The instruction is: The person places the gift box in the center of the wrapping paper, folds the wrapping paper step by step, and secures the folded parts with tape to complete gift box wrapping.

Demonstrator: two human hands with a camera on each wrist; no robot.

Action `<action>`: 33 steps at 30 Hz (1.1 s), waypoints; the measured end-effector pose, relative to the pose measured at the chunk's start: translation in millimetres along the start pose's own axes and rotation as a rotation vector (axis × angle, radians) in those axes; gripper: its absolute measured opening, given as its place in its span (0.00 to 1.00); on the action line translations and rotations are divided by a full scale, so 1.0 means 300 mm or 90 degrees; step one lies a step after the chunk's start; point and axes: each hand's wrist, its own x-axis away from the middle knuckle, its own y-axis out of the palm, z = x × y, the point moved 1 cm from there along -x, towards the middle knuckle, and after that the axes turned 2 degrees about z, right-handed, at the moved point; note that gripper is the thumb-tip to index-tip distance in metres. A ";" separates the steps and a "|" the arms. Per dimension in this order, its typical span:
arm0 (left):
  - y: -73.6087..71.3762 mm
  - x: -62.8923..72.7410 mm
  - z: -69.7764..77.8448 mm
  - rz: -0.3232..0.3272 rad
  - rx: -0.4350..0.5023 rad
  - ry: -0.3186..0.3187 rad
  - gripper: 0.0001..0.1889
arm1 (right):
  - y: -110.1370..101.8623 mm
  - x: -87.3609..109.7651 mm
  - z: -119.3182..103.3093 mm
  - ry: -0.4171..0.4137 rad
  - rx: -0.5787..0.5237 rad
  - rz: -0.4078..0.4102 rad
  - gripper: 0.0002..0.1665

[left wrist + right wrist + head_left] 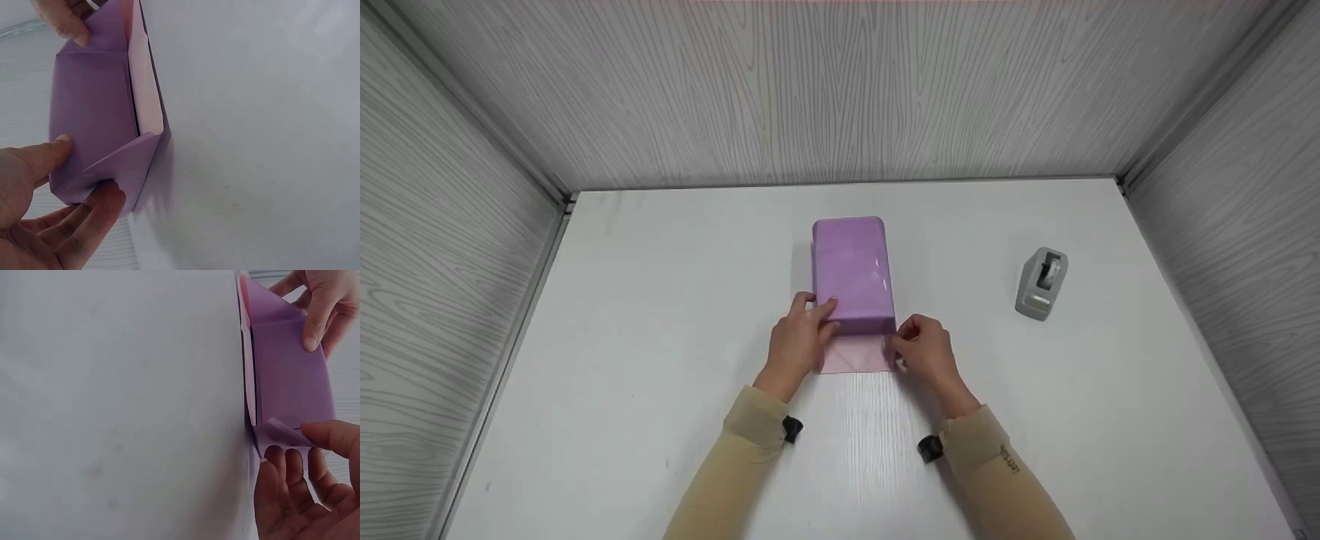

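Observation:
A box wrapped in glossy purple paper point(851, 270) lies lengthwise on the white table. At its near end the paper is partly folded, and a pale pink flap point(855, 356) spreads toward the person. My left hand point(795, 341) holds the near left corner, its thumb against the purple end panel point(93, 95) and its fingers at the folded side paper point(115, 174). At the near right corner my right hand point(926, 352) pinches the side flap point(281, 436) between thumb and fingers. Both side folds slant inward toward the pink flap.
A grey tape dispenser point(1041, 283) with a roll in it stands on the table point(660, 285) to the right of the box. Grey wood-patterned panels point(840, 97) enclose the back and both sides. Dark wrist cameras point(931, 449) sit at the cuffs.

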 end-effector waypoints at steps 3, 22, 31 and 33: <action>-0.001 0.001 0.002 -0.005 0.000 -0.001 0.22 | -0.003 0.006 0.001 0.022 -0.042 -0.036 0.04; -0.001 0.001 0.004 0.006 -0.007 0.005 0.22 | -0.001 0.003 0.003 0.051 -0.005 0.001 0.06; 0.001 0.000 0.005 0.002 -0.009 -0.005 0.22 | -0.002 0.017 0.013 0.044 0.031 -0.007 0.09; 0.003 0.002 0.007 0.003 -0.010 -0.002 0.22 | -0.002 0.019 0.017 0.039 0.040 -0.010 0.11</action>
